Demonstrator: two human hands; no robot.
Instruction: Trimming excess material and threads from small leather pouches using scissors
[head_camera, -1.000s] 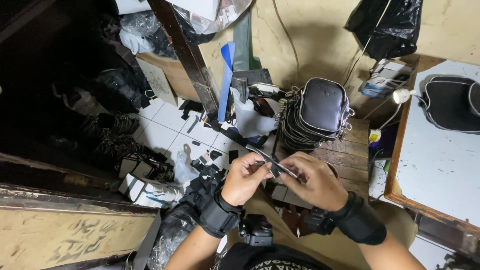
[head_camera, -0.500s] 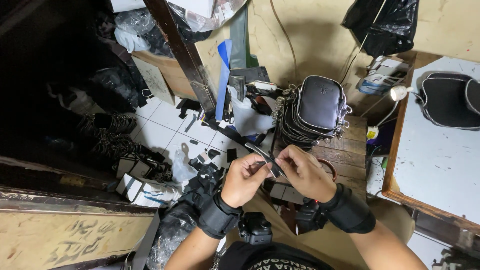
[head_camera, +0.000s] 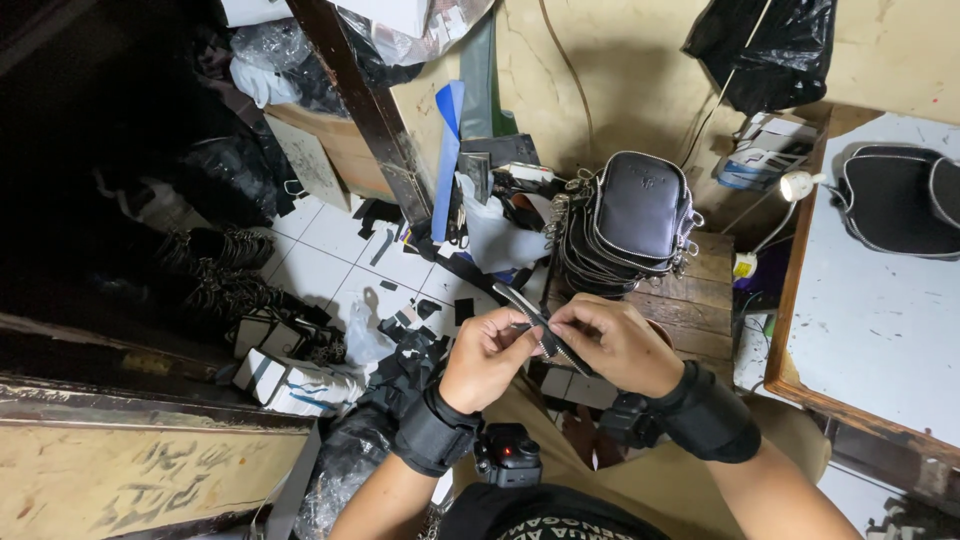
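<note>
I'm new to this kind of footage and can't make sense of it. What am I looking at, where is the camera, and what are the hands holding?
The camera sits on a person's head and looks down at their own two bare hands; there is no machine. The left hand and right hand, both above black wrist bands, pinch a short strip of zipper tape between them. Just beyond, a stack of small black zip pouches rests on a wooden crate. Black offcuts litter the white tiled floor. At right is a white table.
</note>
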